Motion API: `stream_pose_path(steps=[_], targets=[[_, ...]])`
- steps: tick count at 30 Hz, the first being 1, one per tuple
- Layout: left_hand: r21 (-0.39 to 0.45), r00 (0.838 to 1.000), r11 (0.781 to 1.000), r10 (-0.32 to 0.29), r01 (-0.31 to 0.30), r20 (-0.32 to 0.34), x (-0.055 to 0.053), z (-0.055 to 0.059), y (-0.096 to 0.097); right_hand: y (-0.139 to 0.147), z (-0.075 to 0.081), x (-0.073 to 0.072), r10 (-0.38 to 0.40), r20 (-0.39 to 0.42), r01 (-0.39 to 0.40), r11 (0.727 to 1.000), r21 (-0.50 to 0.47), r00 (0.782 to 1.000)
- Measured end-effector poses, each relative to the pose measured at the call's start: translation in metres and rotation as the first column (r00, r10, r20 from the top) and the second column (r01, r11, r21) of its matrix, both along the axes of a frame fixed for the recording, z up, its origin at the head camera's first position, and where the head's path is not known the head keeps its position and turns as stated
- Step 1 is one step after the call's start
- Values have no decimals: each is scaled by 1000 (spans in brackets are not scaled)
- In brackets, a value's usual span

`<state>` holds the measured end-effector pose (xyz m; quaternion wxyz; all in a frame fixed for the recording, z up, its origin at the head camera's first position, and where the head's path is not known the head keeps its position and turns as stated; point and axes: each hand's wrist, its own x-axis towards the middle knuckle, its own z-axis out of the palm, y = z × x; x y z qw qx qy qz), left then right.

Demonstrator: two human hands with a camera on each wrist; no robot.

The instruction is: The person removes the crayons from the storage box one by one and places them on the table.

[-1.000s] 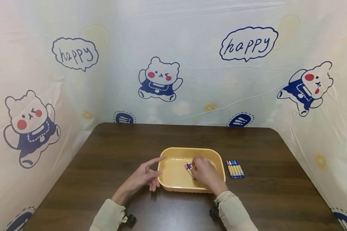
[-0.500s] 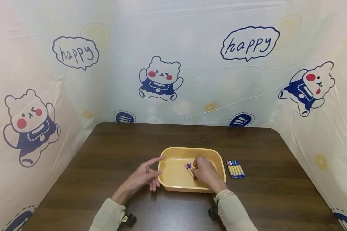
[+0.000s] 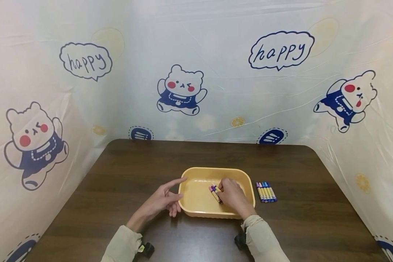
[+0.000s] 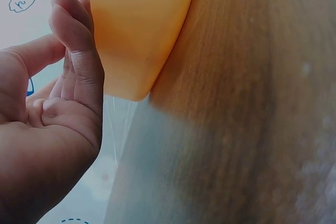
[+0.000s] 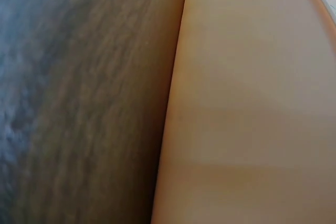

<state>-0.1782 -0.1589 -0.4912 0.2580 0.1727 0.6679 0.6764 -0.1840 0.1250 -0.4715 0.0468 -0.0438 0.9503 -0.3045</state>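
My right hand (image 3: 234,194) reaches down into a yellow plastic bin (image 3: 196,212), its fingers curled at a small group of crayons (image 3: 215,193) on the floor of the bin. It pinches a crayon there, mostly covered by the fingers. Pink and purple ends of the crayons point away from me. At the bin's left side is my left hand (image 3: 163,200), index finger stretched to the rim and thumb at the near part of it. The left wrist view shows that hand beside the bin's orange-looking outer wall (image 4: 136,35). Only the bin's side fills the right wrist view.
Right of the bin, a neat row of several crayons (image 3: 266,192) with yellow wrappers lies on the dark wooden table (image 3: 144,160). Pale printed sheets (image 3: 216,47) with bears and "happy" bubbles hang around the back and sides of the table.
My right hand has shifted only slightly to the right, and more of the crayons at its fingertips shows. The left hand, bin and row of crayons have stayed put.
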Motion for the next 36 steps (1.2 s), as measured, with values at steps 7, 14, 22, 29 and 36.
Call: stream_pose_path(steps=[7,14,22,29,36], targets=[[-7,1000,1000,2,-2,0,0,0,0,0,-3,0,-7,-9,7,1000,0,1000],[-8,1000,1000,1,-1,4,0,-1,0,3,0,3,-28,-93,30,1000,11,995],[-1,1000,1000,-2,2,5,1,0,0,6,11,8,-76,-67,74,997,-35,995],[9,1000,1000,-5,5,2,1,0,0,11,22,14,-91,-176,87,996,-29,980],[9,1000,1000,-5,5,3,1,0,0,23,35,21,-123,-278,126,992,-5,953]])
